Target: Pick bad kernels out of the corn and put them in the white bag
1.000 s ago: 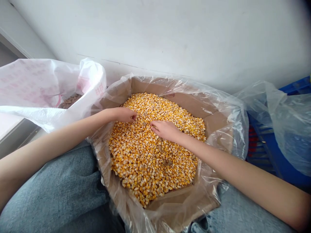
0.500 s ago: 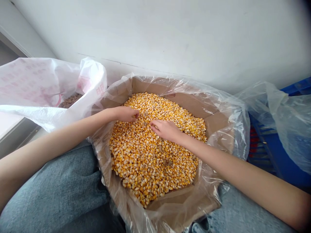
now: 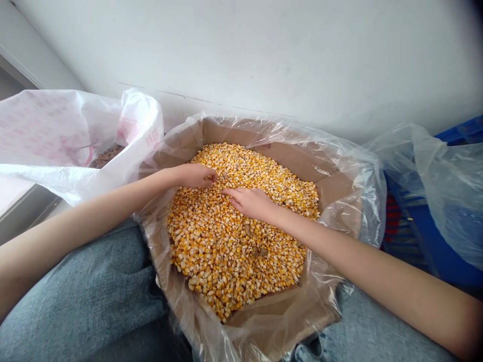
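Note:
A cardboard box (image 3: pixel 226 131) lined with clear plastic holds a heap of yellow and white corn kernels (image 3: pixel 211 236). Over the upper left of the heap is my left hand (image 3: pixel 198 176), its fingers curled together; what they hold, if anything, is too small to make out. Just right of it, my right hand (image 3: pixel 251 202) reaches its fingertips down to the kernels, thumb and forefinger close together, their contents hidden. The two hands do not touch. Several brown lumps (image 3: pixel 260 251) lie among the kernels below my right hand.
A white plastic sack (image 3: pixel 141 120) with brown pieces (image 3: pixel 106 157) inside stands on the left. Blue crates (image 3: pixel 433 221) partly under clear plastic (image 3: pixel 449 186) are at the right. A white wall (image 3: pixel 249 55) rises behind the box. My jeans-clad legs flank the box.
My right hand has moved a little left, closer to my left hand, and its fingertips now reach the kernels there. My left hand has hardly moved.

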`<state>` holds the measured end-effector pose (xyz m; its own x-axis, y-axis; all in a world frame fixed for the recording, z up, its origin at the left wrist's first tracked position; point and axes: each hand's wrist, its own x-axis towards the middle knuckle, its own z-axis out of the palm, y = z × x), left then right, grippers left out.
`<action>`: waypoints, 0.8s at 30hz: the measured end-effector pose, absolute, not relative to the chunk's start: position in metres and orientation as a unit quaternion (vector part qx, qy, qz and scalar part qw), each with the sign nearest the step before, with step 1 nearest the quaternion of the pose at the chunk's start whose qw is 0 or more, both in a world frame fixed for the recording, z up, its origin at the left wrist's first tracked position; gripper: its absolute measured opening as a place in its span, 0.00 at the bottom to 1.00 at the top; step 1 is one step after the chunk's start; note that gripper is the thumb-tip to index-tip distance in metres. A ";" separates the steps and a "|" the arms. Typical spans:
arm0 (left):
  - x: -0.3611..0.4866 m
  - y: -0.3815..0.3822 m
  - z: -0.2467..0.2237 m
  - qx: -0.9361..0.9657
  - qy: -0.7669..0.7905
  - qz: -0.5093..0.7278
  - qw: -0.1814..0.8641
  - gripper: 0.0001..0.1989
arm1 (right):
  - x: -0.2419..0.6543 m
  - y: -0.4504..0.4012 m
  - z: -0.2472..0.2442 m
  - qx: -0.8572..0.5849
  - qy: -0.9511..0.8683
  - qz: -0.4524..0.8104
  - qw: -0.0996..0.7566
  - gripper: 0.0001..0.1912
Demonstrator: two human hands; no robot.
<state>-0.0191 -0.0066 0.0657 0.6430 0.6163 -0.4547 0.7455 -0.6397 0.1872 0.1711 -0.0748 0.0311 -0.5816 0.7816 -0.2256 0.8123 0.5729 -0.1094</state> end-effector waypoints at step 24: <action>0.000 -0.031 0.055 0.908 0.302 -0.226 0.182 0.15 | 0.171 -0.069 0.025 0.460 0.876 -0.124 0.074 0.16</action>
<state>0.0002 -0.0311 0.0551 0.7160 0.4655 -0.5202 0.6300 -0.7520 0.1942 0.1705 -0.0692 0.0254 -0.5666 0.7872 -0.2433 0.8238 0.5465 -0.1503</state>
